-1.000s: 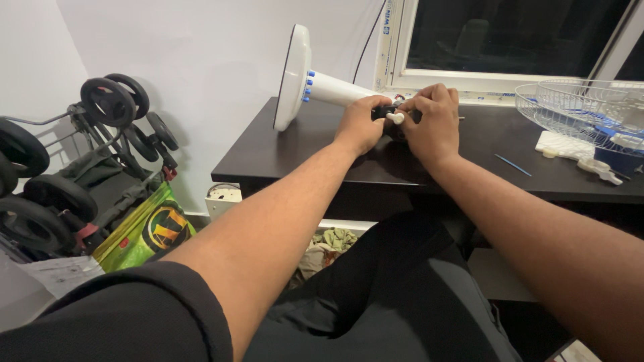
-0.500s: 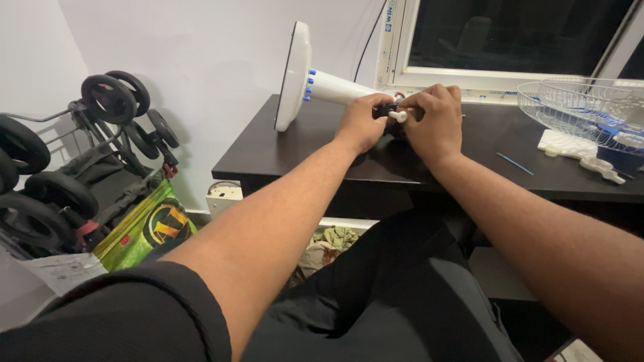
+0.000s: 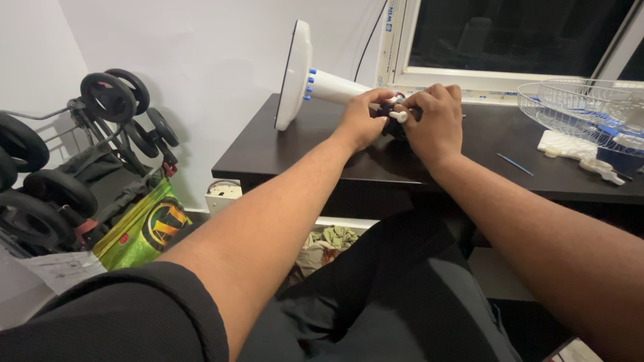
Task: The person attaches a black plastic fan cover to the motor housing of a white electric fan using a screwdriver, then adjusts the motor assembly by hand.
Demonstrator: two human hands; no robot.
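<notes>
Both hands close on the black fan head [image 3: 394, 126] lying on the table [image 3: 302, 151] — left hand [image 3: 360, 121] steadies, right hand [image 3: 435, 121] should keep the white knob [image 3: 398, 116] turning squarely, not forced.

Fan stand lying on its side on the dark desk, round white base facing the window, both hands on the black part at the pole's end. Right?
Not quite. In the head view the white base faces the wall on the left, away from the window. The rest holds: the fan stand lies on the dark desk, left hand and right hand on the black part.
</notes>
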